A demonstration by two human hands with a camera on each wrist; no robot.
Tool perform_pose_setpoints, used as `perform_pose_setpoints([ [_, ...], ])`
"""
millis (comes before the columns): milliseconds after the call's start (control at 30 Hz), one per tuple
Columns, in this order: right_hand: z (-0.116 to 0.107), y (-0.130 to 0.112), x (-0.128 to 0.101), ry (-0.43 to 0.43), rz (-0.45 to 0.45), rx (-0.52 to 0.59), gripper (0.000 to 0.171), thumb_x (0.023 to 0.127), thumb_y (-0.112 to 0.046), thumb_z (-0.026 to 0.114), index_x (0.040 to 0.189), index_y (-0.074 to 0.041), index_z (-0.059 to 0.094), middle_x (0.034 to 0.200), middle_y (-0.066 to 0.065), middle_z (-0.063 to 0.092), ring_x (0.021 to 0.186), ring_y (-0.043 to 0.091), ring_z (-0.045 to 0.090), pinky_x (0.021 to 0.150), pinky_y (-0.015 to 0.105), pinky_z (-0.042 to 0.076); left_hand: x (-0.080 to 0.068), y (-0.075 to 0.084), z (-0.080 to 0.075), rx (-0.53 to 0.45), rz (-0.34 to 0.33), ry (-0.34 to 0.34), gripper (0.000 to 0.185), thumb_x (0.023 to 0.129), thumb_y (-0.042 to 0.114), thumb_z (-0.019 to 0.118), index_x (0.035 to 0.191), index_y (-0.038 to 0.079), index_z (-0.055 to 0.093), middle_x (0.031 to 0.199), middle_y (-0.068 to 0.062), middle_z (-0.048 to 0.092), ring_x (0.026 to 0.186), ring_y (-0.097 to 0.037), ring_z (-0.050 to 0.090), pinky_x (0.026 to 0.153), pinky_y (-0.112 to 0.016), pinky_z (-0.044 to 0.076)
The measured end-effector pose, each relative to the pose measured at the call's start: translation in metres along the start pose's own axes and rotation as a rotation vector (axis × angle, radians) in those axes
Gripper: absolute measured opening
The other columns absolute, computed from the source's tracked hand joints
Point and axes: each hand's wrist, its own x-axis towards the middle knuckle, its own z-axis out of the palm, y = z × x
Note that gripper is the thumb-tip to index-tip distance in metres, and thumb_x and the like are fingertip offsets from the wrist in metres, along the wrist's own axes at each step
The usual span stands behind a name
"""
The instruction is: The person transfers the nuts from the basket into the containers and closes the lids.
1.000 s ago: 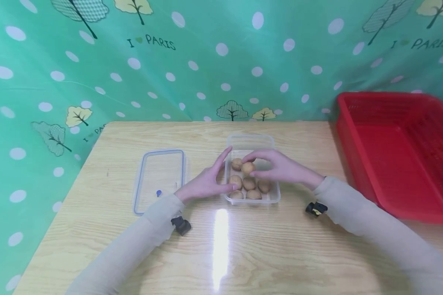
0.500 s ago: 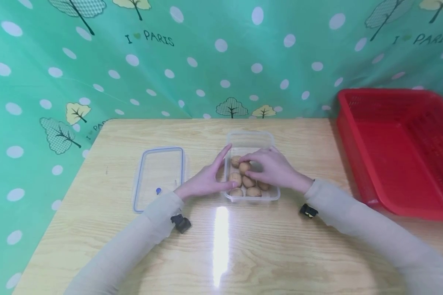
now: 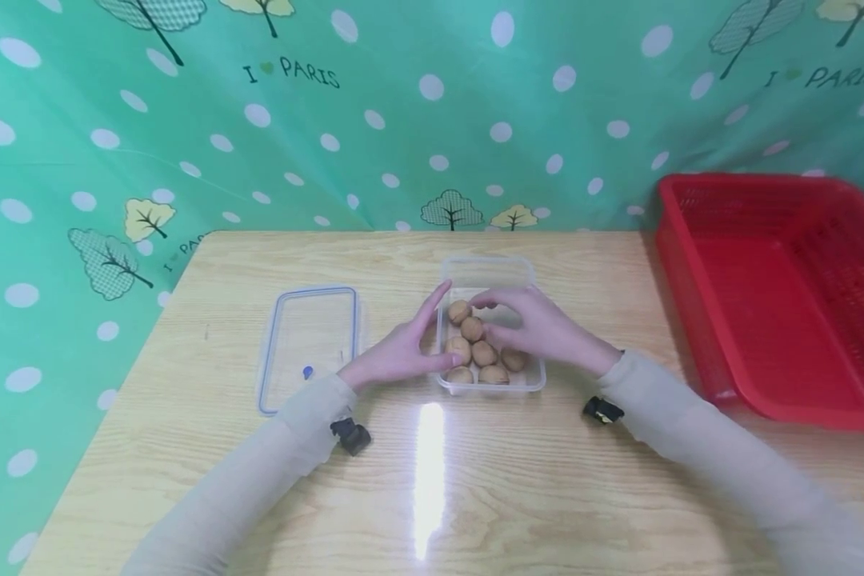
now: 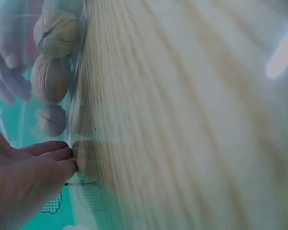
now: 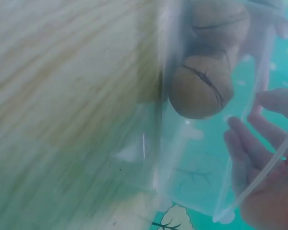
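A clear plastic container (image 3: 494,387) holds several walnuts (image 3: 483,353), mostly in its near and left parts. My left hand (image 3: 396,352) lies against the container's left side, with the index finger stretched along the wall and the thumb over the rim by a walnut. In the left wrist view its straight fingers (image 4: 57,152) touch the wall from outside. Over the container's right half, my right hand (image 3: 543,324) has thumb and fingers spread with nothing between them. Just left of its fingertips sits one walnut (image 3: 472,328), touching another walnut (image 3: 459,311) behind it.
Left of the container, a clear lid (image 3: 310,348) with a blue seal lies on the wooden table (image 3: 533,480). A small blue piece (image 3: 307,372) shows on the lid. The large red basket (image 3: 698,288) stands at the right, and a green patterned cloth (image 3: 374,96) hangs behind.
My right hand carried a walnut left and down into the container, let go of it beside the others, and drew its fingers slightly right. The left hand has stayed in place.
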Motion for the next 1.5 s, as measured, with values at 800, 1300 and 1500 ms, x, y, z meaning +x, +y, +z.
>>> perform_pose_setpoints([
  [800, -0.009, 0.013, 0.01, 0.124, -0.035, 0.084, 0.038, 0.082, 0.001, 0.07, 0.119, -0.004, 0.062, 0.125, 0.011, 0.056, 0.111, 0.027, 0.049, 0.095, 0.048, 0.043, 0.01, 0.0, -0.004, 0.015, 0.029, 0.04, 0.091, 0.095, 0.031, 0.062, 0.155, 0.031, -0.007, 0.157, -0.02, 0.013, 0.138, -0.042, 0.026, 0.109, -0.061, 0.02],
  [1300, -0.023, -0.014, 0.024, 0.121, -0.007, 0.191, 0.033, 0.091, -0.003, 0.061, 0.124, 0.004, 0.058, 0.12, 0.019, 0.061, 0.104, 0.03, 0.059, 0.09, 0.045, 0.049, -0.011, -0.004, -0.024, -0.004, 0.057, 0.093, 0.087, 0.094, 0.027, 0.064, 0.157, 0.022, 0.004, 0.153, -0.026, 0.024, 0.138, -0.038, 0.028, 0.111, -0.044, 0.029],
  [1500, -0.017, -0.039, 0.035, 0.049, -0.054, 0.176, 0.034, 0.089, -0.002, 0.06, 0.122, 0.005, 0.059, 0.121, 0.019, 0.061, 0.103, 0.03, 0.06, 0.088, 0.042, 0.051, -0.031, -0.013, -0.037, -0.048, 0.069, 0.144, 0.078, 0.096, 0.019, 0.062, 0.156, 0.014, 0.012, 0.151, -0.027, 0.025, 0.137, -0.042, 0.029, 0.11, -0.049, 0.029],
])
